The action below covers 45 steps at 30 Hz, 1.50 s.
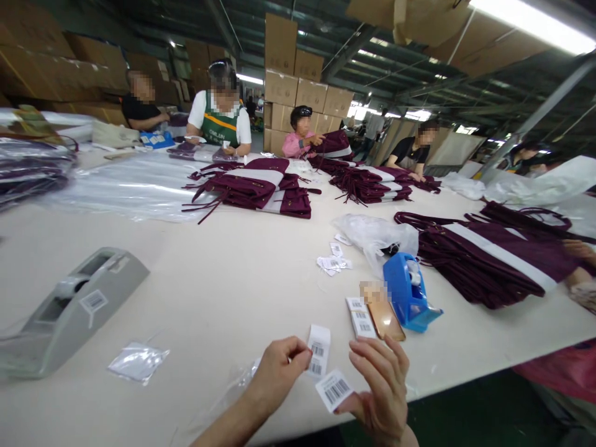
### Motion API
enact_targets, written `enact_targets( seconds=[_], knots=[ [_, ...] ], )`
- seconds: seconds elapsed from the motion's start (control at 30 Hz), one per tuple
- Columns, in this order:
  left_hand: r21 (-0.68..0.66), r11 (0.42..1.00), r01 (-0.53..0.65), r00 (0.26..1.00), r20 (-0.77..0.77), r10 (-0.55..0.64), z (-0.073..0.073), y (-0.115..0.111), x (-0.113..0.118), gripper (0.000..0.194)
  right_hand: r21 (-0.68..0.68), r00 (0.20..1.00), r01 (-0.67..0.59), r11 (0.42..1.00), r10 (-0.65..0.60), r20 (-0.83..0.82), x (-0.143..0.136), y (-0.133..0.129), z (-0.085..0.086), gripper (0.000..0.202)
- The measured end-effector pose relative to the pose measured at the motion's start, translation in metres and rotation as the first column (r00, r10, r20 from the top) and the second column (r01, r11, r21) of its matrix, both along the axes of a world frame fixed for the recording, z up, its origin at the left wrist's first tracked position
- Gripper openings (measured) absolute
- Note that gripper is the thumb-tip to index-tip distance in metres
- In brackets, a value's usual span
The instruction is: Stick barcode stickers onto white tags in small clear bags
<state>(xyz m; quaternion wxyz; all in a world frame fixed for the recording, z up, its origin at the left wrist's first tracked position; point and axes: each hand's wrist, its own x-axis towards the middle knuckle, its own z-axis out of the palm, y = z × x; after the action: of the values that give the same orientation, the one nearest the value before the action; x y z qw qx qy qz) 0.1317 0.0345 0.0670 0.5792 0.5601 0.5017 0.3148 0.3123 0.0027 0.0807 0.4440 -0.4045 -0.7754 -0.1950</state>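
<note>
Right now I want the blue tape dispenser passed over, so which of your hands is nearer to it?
Right. The right hand, holding a barcode label, lies just below the blue dispenser. The left hand, pinching another label, is farther off, below and to its left.

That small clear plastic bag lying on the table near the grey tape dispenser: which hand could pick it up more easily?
Probably the left hand. It is nearer the small clear plastic bag, though its fingers pinch a white barcode strip. The right hand, farther away, carries a white barcode label.
</note>
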Motion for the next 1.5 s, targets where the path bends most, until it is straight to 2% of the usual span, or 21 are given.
enact_targets(
  seconds=[0.07, 0.1, 0.17, 0.27, 0.33, 0.43, 0.5, 0.53, 0.6, 0.7, 0.83, 0.9, 0.93, 1.0, 1.07, 1.1, 1.17, 1.27, 1.37, 1.5],
  knots=[
    [-0.224, 0.972, 0.075, 0.981, 0.193, -0.031, 0.012, -0.009, -0.007, 0.036, 0.003, 1.0, -0.018, 1.0, 0.018, 0.01, -0.002, 0.001, -0.001, 0.046],
    [-0.291, 0.952, 0.098, 0.961, 0.276, -0.015, 0.017, -0.014, -0.01, 0.041, 0.003, 1.0, -0.023, 1.0, 0.023, 0.015, -0.004, 0.002, -0.002, 0.045],
    [-0.362, 0.924, 0.122, 0.926, 0.377, 0.026, 0.024, -0.024, -0.014, 0.047, 0.003, 0.999, -0.034, 0.999, 0.033, 0.027, -0.007, 0.004, -0.002, 0.041],
    [-0.448, 0.886, 0.117, 0.904, 0.418, 0.092, 0.026, -0.032, -0.017, 0.044, 0.0, 0.997, -0.063, 0.998, 0.063, 0.05, -0.012, 0.007, -0.004, 0.034],
    [-0.458, 0.886, 0.073, 0.908, 0.398, 0.131, 0.024, -0.032, -0.019, 0.038, -0.014, 0.994, -0.09, 0.996, 0.091, 0.064, -0.014, 0.009, -0.008, 0.033],
    [-0.378, 0.923, -0.077, 0.929, 0.309, 0.204, 0.018, -0.027, -0.023, 0.029, -0.083, 0.989, -0.117, 0.99, 0.124, 0.084, -0.016, 0.01, -0.019, 0.036],
    [-0.3, 0.939, -0.166, 0.944, 0.227, 0.239, 0.015, -0.023, -0.029, 0.025, -0.186, 0.993, -0.113, 0.976, 0.119, 0.022, -0.019, 0.009, -0.029, 0.034],
    [-0.273, 0.945, -0.18, 0.952, 0.192, 0.237, 0.014, -0.022, -0.031, 0.024, -0.266, 0.993, -0.111, 0.958, 0.098, -0.063, -0.021, 0.007, -0.033, 0.03],
    [-0.247, 0.954, -0.17, 0.967, 0.145, 0.21, 0.011, -0.021, -0.036, 0.022, -0.464, 0.953, -0.155, 0.872, 0.007, -0.304, -0.028, 0.002, -0.038, 0.017],
    [-0.214, 0.97, -0.119, 0.988, 0.069, 0.136, 0.007, -0.022, -0.04, 0.019, -0.657, 0.826, -0.322, 0.682, -0.138, -0.547, -0.044, -0.007, -0.036, 0.016],
    [-0.12, 0.992, -0.03, 0.994, -0.107, 0.017, -0.001, -0.024, -0.046, 0.016, -0.725, 0.807, -0.426, 0.541, -0.136, -0.575, -0.061, -0.009, -0.035, 0.02],
    [-0.03, 0.999, -0.04, 0.968, -0.251, 0.032, -0.007, -0.025, -0.055, 0.016, -0.754, 0.786, -0.431, 0.496, -0.203, -0.583, -0.066, -0.007, -0.04, 0.024],
    [0.054, 0.996, -0.068, 0.938, -0.336, 0.082, -0.011, -0.025, -0.061, 0.02, -0.762, 0.761, -0.43, 0.485, -0.259, -0.595, -0.067, -0.005, -0.043, 0.026],
    [0.306, 0.947, -0.095, 0.854, -0.464, 0.235, -0.021, -0.026, -0.074, 0.028, -0.77, 0.7, -0.424, 0.476, -0.368, -0.612, -0.068, 0.0, -0.052, 0.03],
    [0.569, 0.823, -0.001, 0.792, -0.501, 0.348, -0.031, -0.026, -0.084, 0.026, -0.785, 0.673, -0.426, 0.45, -0.421, -0.608, -0.069, 0.006, -0.059, 0.033],
    [0.659, 0.748, 0.083, 0.785, -0.506, 0.358, -0.036, -0.027, -0.087, 0.024, -0.794, 0.682, -0.433, 0.427, -0.421, -0.598, -0.07, 0.009, -0.062, 0.033],
    [0.743, 0.622, 0.246, 0.791, -0.525, 0.315, -0.044, -0.028, -0.088, 0.022, -0.812, 0.716, -0.448, 0.375, -0.393, -0.577, -0.072, 0.015, -0.066, 0.032],
    [0.749, 0.52, 0.411, 0.782, -0.583, 0.223, -0.054, -0.03, -0.08, 0.023, -0.823, 0.743, -0.464, 0.327, -0.362, -0.562, -0.074, 0.021, -0.068, 0.031],
    [0.742, 0.487, 0.461, 0.774, -0.604, 0.189, -0.063, -0.032, -0.075, 0.025, -0.831, 0.745, -0.465, 0.307, -0.37, -0.554, -0.074, 0.025, -0.066, 0.03],
    [0.737, 0.562, 0.376, 0.828, -0.54, 0.154, -0.069, -0.033, -0.08, 0.02, -0.837, 0.738, -0.486, 0.253, -0.394, -0.548, -0.076, 0.026, -0.069, 0.029]
  ],
)
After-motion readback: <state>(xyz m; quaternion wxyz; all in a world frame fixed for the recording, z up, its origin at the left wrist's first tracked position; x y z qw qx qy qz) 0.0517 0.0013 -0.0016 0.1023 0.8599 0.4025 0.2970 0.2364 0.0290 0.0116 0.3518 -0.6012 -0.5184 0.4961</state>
